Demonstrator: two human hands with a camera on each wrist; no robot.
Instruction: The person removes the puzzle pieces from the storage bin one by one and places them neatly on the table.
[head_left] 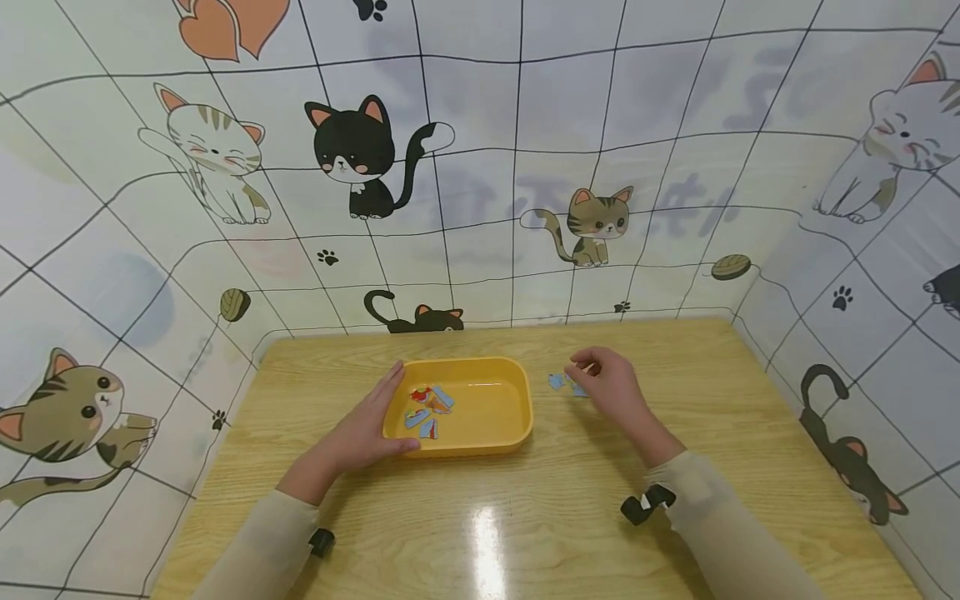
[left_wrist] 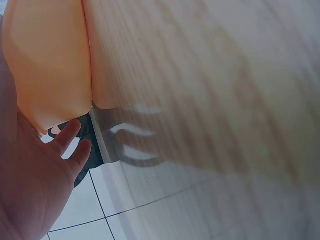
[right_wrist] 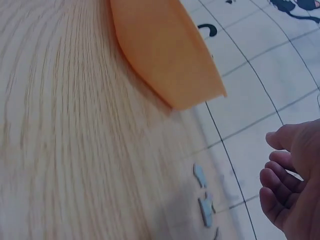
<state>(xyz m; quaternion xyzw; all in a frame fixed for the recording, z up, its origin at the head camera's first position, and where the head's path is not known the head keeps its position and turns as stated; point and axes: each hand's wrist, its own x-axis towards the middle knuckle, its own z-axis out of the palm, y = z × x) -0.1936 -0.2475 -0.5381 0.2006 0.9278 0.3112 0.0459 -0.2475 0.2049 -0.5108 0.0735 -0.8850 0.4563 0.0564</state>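
Note:
A yellow tray [head_left: 480, 367] stands on the wooden table, with several small blue, red and brown jigsaw pieces [head_left: 428, 428] lying flat in its left half. My left hand [head_left: 363, 429] grips the tray's left end, thumb at the front rim and fingers along the side toward the back corner. To the right of the tray my right hand [head_left: 611, 387] hovers over a few more pale blue pieces [head_left: 556, 381]. Its fingers are loosely curled, and the right wrist view shows the hand [right_wrist: 292, 175] beside the loose pieces [right_wrist: 205, 212] with nothing between thumb and fingers.
The table [head_left: 450, 508] runs back to a wall [head_left: 480, 208] printed with cartoon cats and grid lines, with similar walls at both sides. Dark straps [head_left: 648, 503] sit at the wrists.

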